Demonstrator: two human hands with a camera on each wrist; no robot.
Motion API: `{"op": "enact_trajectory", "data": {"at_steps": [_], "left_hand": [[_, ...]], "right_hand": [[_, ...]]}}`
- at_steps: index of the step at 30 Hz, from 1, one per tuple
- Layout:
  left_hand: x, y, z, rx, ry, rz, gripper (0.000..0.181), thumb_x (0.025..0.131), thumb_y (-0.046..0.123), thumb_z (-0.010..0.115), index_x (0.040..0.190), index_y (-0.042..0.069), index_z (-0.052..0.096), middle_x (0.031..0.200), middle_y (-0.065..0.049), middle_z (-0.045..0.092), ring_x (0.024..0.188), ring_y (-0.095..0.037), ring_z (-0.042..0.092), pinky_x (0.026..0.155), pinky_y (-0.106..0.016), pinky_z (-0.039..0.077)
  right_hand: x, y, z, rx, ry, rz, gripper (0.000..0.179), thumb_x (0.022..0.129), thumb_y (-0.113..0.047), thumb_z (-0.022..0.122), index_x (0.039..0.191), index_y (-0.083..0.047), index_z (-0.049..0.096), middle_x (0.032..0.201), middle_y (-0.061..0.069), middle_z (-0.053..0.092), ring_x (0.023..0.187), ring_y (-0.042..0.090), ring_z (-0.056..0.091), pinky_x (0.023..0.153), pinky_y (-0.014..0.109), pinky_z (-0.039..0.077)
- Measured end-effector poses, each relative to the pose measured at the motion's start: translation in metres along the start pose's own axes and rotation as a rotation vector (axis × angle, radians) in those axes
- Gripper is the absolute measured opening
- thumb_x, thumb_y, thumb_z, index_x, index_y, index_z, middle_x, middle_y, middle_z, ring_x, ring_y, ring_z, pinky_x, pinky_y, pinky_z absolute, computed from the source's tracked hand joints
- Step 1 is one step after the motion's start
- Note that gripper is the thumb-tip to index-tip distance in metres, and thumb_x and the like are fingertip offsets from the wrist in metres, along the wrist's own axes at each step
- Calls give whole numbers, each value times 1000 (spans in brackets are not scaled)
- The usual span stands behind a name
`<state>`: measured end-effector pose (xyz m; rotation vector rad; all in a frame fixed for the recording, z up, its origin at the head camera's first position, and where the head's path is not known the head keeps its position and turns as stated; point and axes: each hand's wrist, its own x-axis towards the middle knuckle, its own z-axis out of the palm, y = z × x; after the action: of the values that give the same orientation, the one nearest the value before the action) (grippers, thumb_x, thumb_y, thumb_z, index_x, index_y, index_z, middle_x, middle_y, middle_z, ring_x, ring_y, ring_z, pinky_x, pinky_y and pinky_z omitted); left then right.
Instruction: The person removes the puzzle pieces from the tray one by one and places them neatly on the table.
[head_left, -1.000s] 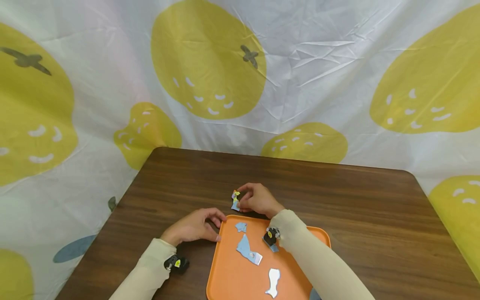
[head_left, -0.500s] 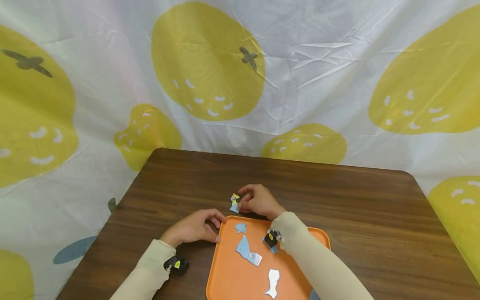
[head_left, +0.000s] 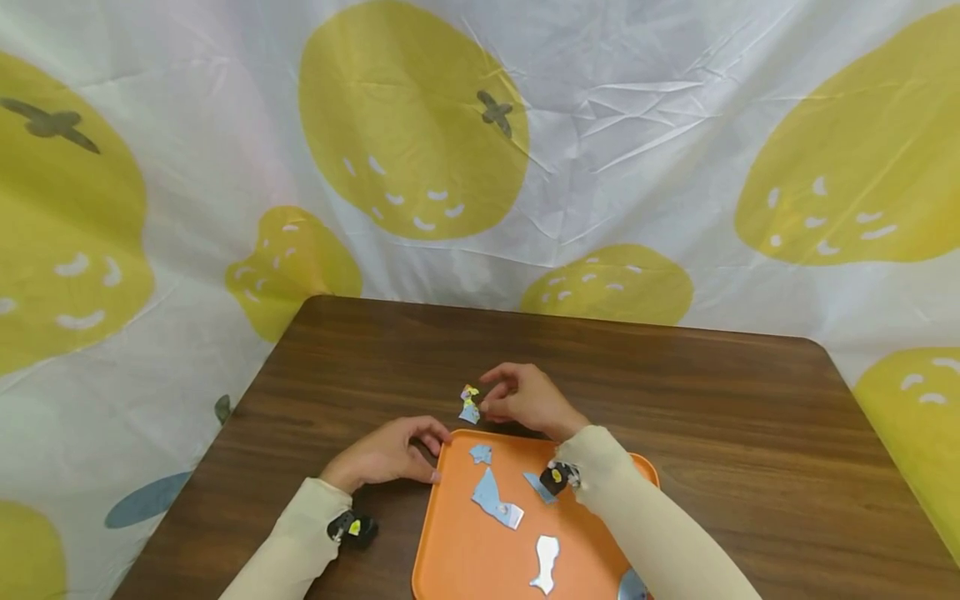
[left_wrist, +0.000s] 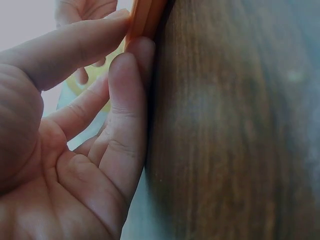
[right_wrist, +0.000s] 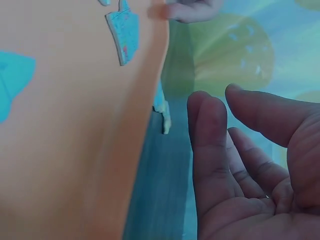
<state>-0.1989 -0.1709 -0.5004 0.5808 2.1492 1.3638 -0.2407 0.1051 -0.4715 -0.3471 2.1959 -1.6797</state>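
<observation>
Right hand (head_left: 534, 402) sits farther right now, thumb parted; left hand (head_left: 384, 453), likewise parted, touches tray (head_left: 459, 542); only head view shows white piece (head_left: 547, 560).

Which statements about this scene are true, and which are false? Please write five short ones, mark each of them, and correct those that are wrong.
1. The left hand touches the orange tray. True.
2. There is nothing lying on the orange tray. False: several pieces lie on it, among them a white-looking piece.
3. The right hand is beside the small multicoloured shape. True.
4. The right hand pinches the small multicoloured shape. False: a gap shows between them in the right wrist view.
5. The small multicoloured shape lies inside the orange tray. False: it lies on the brown table, beyond the tray's far edge.
</observation>
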Motion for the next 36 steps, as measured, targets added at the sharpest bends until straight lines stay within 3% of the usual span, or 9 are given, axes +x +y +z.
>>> {"op": "enact_trajectory", "data": {"at_steps": [16, 22, 30, 36], "left_hand": [[-1, 2, 1, -15, 5, -1, 52, 83, 4, 88, 130, 2, 66, 112, -18, 65, 83, -20, 68, 75, -26, 56], [0, 1, 0, -17, 1, -2, 53, 82, 4, 88, 130, 1, 65, 112, -17, 65, 82, -19, 68, 75, -26, 56], [0, 2, 1, -5, -2, -15, 54, 82, 5, 88, 131, 3, 65, 113, -16, 64, 82, -18, 69, 75, -26, 57], [-1, 3, 1, -7, 1, -12, 54, 82, 3, 88, 131, 2, 65, 114, -18, 64, 82, -19, 69, 74, -25, 56]], "right_hand": [[-42, -8, -23, -156, -35, -74, 43, 95, -11, 78, 135, -1, 65, 102, 11, 73, 86, 21, 76, 80, 36, 64], [-60, -7, -33, -237, -35, -97, 39, 95, -16, 80, 131, -8, 68, 103, 7, 74, 85, 21, 73, 77, 30, 60], [-84, -4, -44, -334, -28, -143, 37, 93, -12, 81, 128, -5, 70, 100, 4, 74, 79, 19, 70, 71, 26, 56], [-103, -1, -56, -362, -52, -178, 35, 94, -13, 80, 127, -5, 70, 104, 8, 75, 83, 14, 71, 78, 27, 58]]}}
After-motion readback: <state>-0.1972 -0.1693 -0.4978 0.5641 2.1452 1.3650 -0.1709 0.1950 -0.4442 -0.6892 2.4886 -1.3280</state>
